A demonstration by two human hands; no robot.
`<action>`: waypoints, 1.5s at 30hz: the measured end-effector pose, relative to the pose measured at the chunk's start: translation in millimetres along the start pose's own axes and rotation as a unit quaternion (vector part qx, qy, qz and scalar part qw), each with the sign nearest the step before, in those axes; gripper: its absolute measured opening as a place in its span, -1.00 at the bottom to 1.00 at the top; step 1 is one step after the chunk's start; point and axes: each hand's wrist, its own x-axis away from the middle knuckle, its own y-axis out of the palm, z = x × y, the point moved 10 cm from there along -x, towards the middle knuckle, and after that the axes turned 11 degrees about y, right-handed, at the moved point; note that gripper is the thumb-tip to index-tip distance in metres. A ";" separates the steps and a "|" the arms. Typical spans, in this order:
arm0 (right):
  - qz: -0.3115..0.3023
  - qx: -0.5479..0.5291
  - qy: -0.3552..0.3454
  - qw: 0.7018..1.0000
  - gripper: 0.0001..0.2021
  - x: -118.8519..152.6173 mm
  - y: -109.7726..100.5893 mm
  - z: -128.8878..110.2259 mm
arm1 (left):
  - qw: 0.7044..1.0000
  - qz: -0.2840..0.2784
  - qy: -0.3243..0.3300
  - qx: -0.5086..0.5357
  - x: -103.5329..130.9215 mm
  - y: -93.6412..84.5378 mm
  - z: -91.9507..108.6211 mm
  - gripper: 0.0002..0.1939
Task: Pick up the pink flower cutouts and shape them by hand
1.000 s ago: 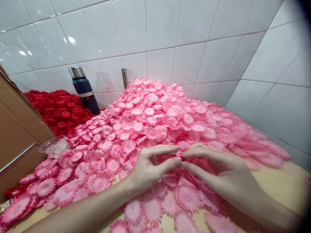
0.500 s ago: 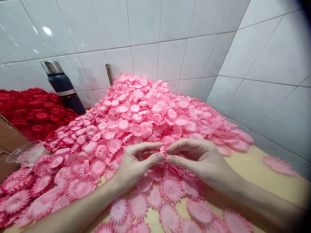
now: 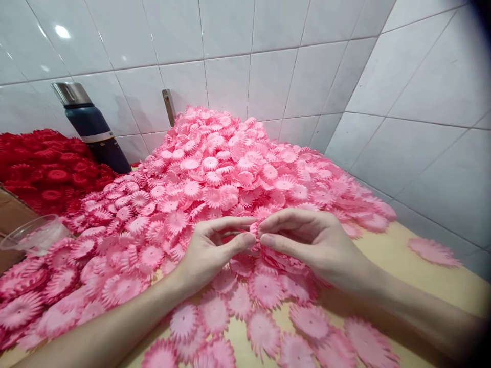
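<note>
Between my fingertips is a small pink petal piece [image 3: 253,228], pinched from both sides. My left hand [image 3: 215,245] is closed on its left edge with thumb and forefinger. From the right, the thumb and fingers of my right hand [image 3: 307,237] close on the same piece. Most of it is hidden by the fingers. Behind and below the hands spreads a large heap of pink fringed petal discs [image 3: 215,163], many with a small hole in the middle. Loose discs [image 3: 265,289] lie on the pale yellow tabletop [image 3: 406,271] under my wrists.
A dark blue bottle [image 3: 94,128] with a metal cap leans at the left, beside a heap of red discs [image 3: 49,168]. A clear plastic cup [image 3: 38,237] and a cardboard box [image 3: 15,209] stand at the left edge. White tiled walls [image 3: 276,30] close off the back and right.
The view has tilted slightly, so the scene sits a little higher and more to the left. Both hands keep their pinch on the pink piece, with barely any finger movement.
</note>
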 end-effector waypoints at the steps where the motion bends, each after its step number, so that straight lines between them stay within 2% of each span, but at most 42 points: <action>1: -0.002 -0.001 0.000 1.000 -0.87 0.3 0.3 -0.2 | 1.000 0.000 0.000 0.001 0.0 0.5 0.4 -0.76; 14: 0.014 0.041 -0.014 0.999 -0.86 2.2 0.8 -3.8 | 1.000 0.000 -0.001 -0.026 1.1 -1.3 -1.1 -0.75; 19: 0.012 0.030 -0.004 0.999 -0.87 1.8 -1.1 -1.2 | 0.999 -0.020 -0.038 -0.006 3.5 5.4 -4.7 -0.77; 22: 0.014 0.033 -0.005 0.999 -0.87 0.7 -5.0 -1.7 | 0.999 0.000 -0.052 0.011 2.7 3.2 -6.7 -0.78; 26: 0.043 0.021 -0.008 0.999 -0.84 -0.8 -16.1 -2.6 | 0.998 0.042 -0.035 0.021 0.8 -4.6 -5.7 -0.80; 29: 0.055 0.024 -0.023 0.998 -0.88 -1.3 -20.0 -5.4 | 0.999 0.023 -0.025 0.037 1.4 -0.8 -4.9 -0.74; 33: 0.051 0.038 -0.016 0.998 -0.89 -2.1 -16.3 -4.2 | 1.000 0.005 -0.002 0.002 2.8 0.5 -0.4 -0.93; 39: 0.035 0.035 -0.019 0.999 -0.86 0.4 -8.9 -3.3 | 0.998 -0.010 0.003 -0.069 3.5 0.1 1.0 -0.85; 45: 0.048 0.092 -0.043 0.994 -0.89 3.3 -8.0 -6.8 | 0.994 -0.006 0.034 -0.107 2.0 -1.8 5.7 -0.85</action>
